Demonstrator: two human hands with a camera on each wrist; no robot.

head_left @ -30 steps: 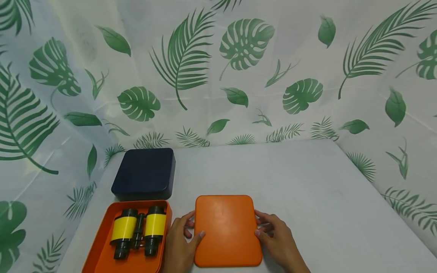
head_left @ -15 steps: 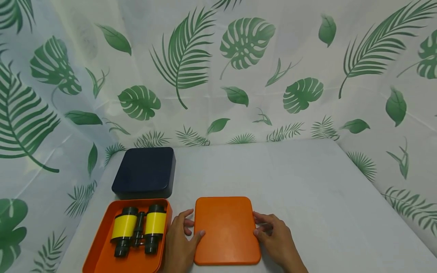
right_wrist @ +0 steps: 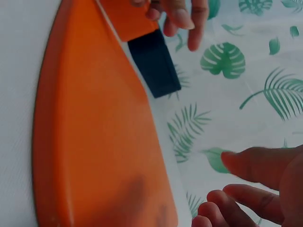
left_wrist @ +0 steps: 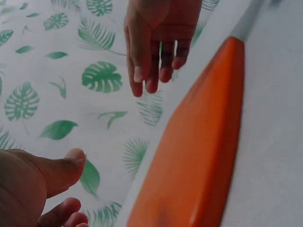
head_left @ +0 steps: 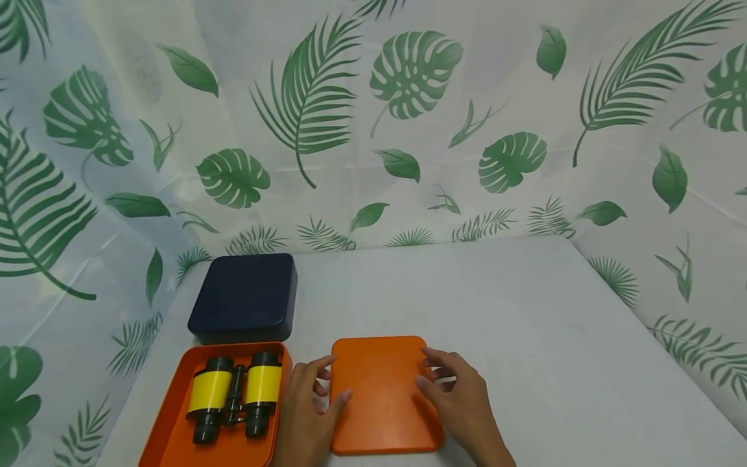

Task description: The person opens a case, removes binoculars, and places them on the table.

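Note:
An orange flat, round-cornered piece [head_left: 382, 405] like a box lid lies on the white tabletop in the head view. My left hand [head_left: 309, 412] is at its left edge, fingers loosely bent, thumb over the border. Over the right edge, my right hand [head_left: 463, 395] hovers with thumb and fingers spread. In the left wrist view the left hand [left_wrist: 28, 184] appears apart from the lid-like piece [left_wrist: 199, 142]. The right wrist view likewise has a gap between the right hand [right_wrist: 260, 184] and the orange surface [right_wrist: 99, 123]. Neither hand holds anything.
Left of my left hand sits an orange open box [head_left: 169, 444] with yellow-and-black binoculars [head_left: 210, 391] inside. Behind it stands a dark blue box [head_left: 242, 295]. A leaf-patterned cloth [head_left: 344, 207] hangs around the back and sides of the white table [head_left: 467, 292].
My right hand has come off the right edge and moved left and up over the orange piece. That piece shifted very slightly before; the left hand stays nearly in place.

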